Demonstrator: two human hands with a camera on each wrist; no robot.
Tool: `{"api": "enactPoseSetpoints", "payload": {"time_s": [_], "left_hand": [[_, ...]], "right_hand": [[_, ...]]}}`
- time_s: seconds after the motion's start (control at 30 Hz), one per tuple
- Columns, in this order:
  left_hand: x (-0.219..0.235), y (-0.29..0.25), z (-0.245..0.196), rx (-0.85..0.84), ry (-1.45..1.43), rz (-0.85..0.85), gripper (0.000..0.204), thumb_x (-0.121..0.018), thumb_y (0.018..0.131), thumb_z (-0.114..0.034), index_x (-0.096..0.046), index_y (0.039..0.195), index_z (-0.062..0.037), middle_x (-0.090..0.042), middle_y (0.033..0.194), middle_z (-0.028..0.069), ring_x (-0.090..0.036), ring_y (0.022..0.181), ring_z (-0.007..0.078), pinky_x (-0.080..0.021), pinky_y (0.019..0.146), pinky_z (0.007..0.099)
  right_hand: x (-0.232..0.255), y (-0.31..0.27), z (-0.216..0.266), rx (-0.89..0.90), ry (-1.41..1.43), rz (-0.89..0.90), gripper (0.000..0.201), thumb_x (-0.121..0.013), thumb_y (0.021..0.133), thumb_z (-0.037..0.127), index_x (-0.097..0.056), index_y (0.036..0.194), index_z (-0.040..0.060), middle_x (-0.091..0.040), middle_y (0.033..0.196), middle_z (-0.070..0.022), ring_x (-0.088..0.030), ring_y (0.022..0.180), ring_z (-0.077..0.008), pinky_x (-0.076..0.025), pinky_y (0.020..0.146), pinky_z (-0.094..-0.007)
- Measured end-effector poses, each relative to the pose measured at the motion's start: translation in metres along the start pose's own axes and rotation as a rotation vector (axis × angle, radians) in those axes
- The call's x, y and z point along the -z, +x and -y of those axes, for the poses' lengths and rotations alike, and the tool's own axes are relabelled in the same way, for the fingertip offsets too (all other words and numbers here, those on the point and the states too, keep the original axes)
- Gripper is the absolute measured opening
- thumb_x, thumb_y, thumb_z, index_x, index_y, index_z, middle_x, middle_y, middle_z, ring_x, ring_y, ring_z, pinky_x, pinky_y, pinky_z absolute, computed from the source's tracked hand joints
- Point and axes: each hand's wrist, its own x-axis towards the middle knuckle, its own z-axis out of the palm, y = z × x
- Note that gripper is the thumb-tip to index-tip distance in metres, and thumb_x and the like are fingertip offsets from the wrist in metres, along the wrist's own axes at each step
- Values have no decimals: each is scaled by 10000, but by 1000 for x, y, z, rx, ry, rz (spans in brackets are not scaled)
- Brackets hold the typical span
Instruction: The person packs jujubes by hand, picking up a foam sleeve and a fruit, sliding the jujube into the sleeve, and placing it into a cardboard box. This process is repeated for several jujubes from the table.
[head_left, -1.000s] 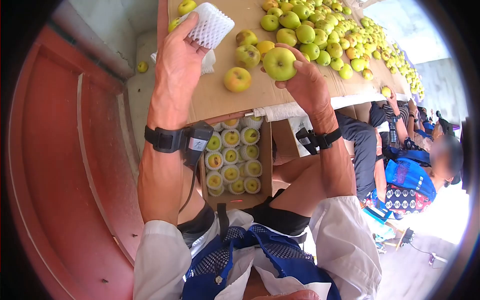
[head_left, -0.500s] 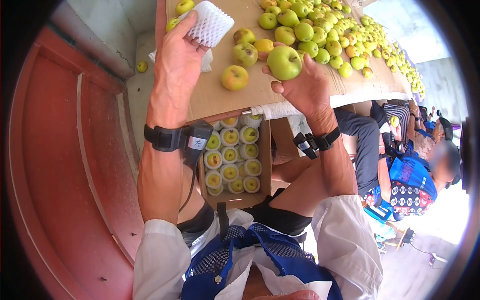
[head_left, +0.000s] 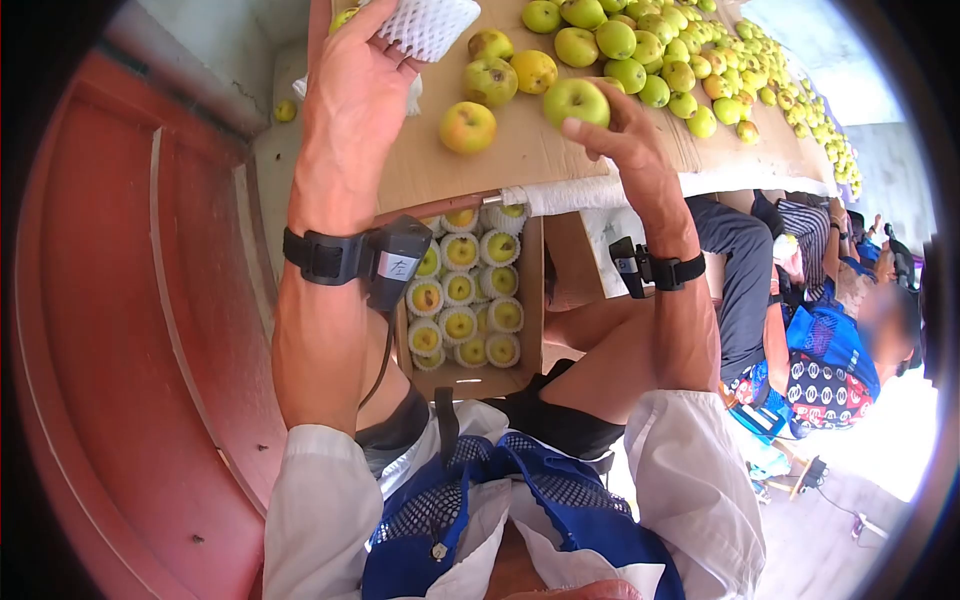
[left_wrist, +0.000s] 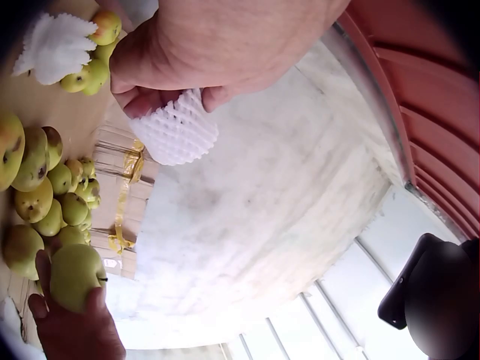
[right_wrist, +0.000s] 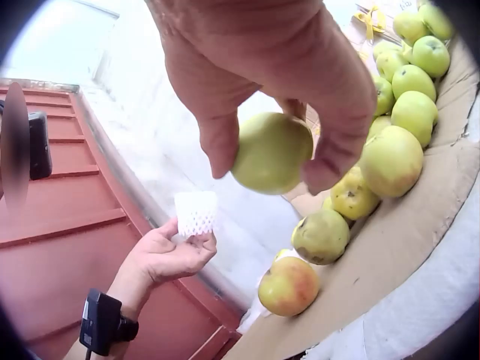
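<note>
A white foam net sleeve [head_left: 428, 26] is held by the left hand [head_left: 352, 95], its thumb along one side; the left wrist view shows fingers tucked into the end of the sleeve [left_wrist: 176, 129]. The right hand [head_left: 635, 130] grips a green apple [head_left: 577, 103] between thumb and fingers above the cardboard-covered table [head_left: 420, 170]. In the right wrist view this apple [right_wrist: 273, 153] is pinched from both sides. Sleeve and apple are apart. A yellow-red apple [head_left: 468, 127] lies on the cardboard between the hands.
Many loose apples [head_left: 655, 92] spread over the table's right side. Below the edge, a carton [head_left: 533, 300] holds apples in foam sleeves. A red door [head_left: 130, 330] stands at left; another person [head_left: 835, 345] sits at right. White foam lies behind the left hand.
The left hand has moved up slightly with the sleeve. The right hand's grip on the apple has altered, with the apple turned and raised a little and the fingers closer around it.
</note>
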Motion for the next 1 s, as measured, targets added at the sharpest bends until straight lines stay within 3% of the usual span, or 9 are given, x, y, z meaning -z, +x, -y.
{"api": "enactPoseSetpoints", "payload": {"time_s": [0.1,0.23,0.37,0.47,0.67,0.9,1.0], "left_hand": [[0,-2,5,-10,33,2,248,-546,1035,-163,-599,1214,-1,-674,1163,105,-655,1091,225,-521,982,367],[-5,-7,10,11,62,-75,241,-562,1029,-157,-599,1207,2,-673,1125,94,-659,1058,212,-529,957,354],[-6,-9,13,33,59,-59,253,-571,1026,-160,-597,1210,11,-673,1112,90,-660,1045,207,-531,948,350],[-9,-12,13,29,58,-61,262,-577,1023,-163,-599,1214,14,-676,1114,92,-664,1045,209,-532,951,354],[-10,-19,13,43,28,-12,265,-578,1020,-160,-606,1216,15,-685,1142,98,-669,1062,219,-539,947,361],[-15,-40,0,22,56,47,261,-568,1024,-160,-620,1223,0,-688,1159,102,-657,1101,228,-536,931,369],[-23,-51,-10,-7,29,21,313,-623,985,-163,-603,1240,18,-683,1148,108,-645,1086,192,-522,906,348]], "right_hand": [[-7,-4,-13,23,-196,47,690,-827,757,338,-611,1310,-15,-693,1022,-110,-615,946,-189,-498,828,-323],[-15,-10,-32,-61,-143,79,759,-834,748,335,-563,1374,2,-667,1121,-156,-610,1015,-227,-490,904,-348],[-13,-10,-52,62,-285,84,739,-817,784,357,-554,1385,16,-652,1206,-183,-611,1122,-276,-488,952,-372],[-5,-16,-46,79,-435,48,728,-804,800,361,-547,1386,15,-649,1232,-192,-610,1162,-310,-491,968,-389],[-6,-26,-46,89,-332,33,724,-794,809,328,-530,1383,-24,-646,1238,-217,-617,1158,-328,-495,969,-401],[-7,-28,-51,62,-422,20,725,-788,808,316,-524,1378,-47,-647,1217,-256,-623,1149,-350,-496,971,-406],[-8,-32,-53,55,-435,-33,709,-777,821,323,-529,1367,-54,-647,1218,-254,-630,1135,-350,-504,957,-412]]}}
